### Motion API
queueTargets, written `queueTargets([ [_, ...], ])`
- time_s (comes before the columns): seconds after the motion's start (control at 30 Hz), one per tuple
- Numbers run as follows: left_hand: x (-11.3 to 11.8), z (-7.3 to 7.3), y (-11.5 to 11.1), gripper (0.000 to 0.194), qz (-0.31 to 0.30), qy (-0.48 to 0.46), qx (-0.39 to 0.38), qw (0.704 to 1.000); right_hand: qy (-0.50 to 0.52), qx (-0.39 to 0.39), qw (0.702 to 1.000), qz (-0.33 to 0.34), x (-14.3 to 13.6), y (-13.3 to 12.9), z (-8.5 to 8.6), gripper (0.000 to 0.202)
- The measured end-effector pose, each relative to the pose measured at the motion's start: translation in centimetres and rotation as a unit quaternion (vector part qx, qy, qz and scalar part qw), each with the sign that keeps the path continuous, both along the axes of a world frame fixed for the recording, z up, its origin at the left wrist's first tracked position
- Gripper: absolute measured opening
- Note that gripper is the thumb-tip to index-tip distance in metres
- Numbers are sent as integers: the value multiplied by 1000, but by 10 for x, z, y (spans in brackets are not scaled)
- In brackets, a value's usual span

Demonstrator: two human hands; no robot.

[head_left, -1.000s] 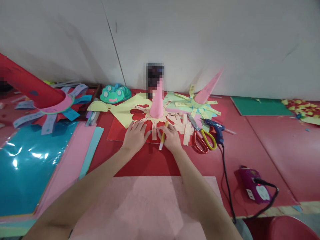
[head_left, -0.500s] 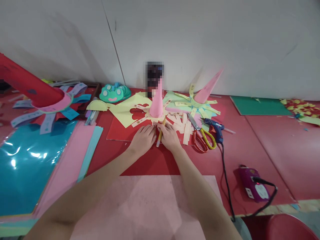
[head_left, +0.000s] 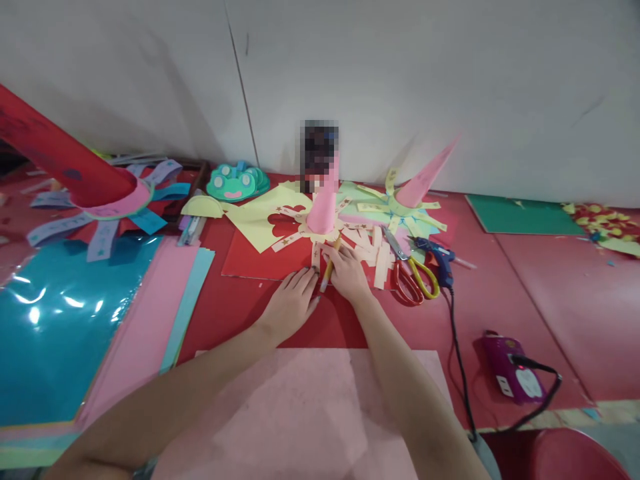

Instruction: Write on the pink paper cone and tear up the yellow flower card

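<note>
A pink paper cone stands upright, with cream star-marked paper strips spreading around its base. My right hand is closed around a slim yellow pen, just in front of that base. Palm down, my left hand lies with fingers stretched out. Its fingertips are at the near end of a cream paper strip that points toward me. Beneath the strips is a red sheet. Several loose cream strips lie to the right of my right hand.
Scissors and a blue glue gun lie at right, the gun's cord running to a purple power box. Another pink cone stands behind. A red cone and film-covered sheets occupy the left. A pixelated object leans against the wall.
My left hand has drawn back toward me from the cone's base, uncovering the strip. My right hand still holds the pen near the base. The whole view has shifted slightly.
</note>
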State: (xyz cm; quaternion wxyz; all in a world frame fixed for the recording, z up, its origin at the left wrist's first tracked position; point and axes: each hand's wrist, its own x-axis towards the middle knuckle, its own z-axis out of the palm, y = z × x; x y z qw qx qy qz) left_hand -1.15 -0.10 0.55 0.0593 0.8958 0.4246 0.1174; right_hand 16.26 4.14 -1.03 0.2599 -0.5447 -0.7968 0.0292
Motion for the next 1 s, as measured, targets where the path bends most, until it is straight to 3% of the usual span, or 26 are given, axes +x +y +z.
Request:
queueTargets([
  [0.3, -3, -4, -1, 41, -16, -1, -20, 1000, 3, 11, 1000, 21, 3, -4, -1, 45],
  [0.43, -3, -5, 0, 39, -16, -15, -26, 999, 4, 25, 999, 43, 2, -8, 0, 35],
  [0.77, -5, -4, 6, 35, -27, -40, -39, 998, 12, 41, 999, 20, -2, -6, -4, 25],
  [0.9, -4, -5, 4, 39, -25, -23, -31, 999, 111, 26, 993, 16, -9, -9, 13, 18],
  [1.0, -4, -8, 4, 44, -33, -21, -24, 999, 303, -1, 950, -68, -20, -11, 30, 20],
])
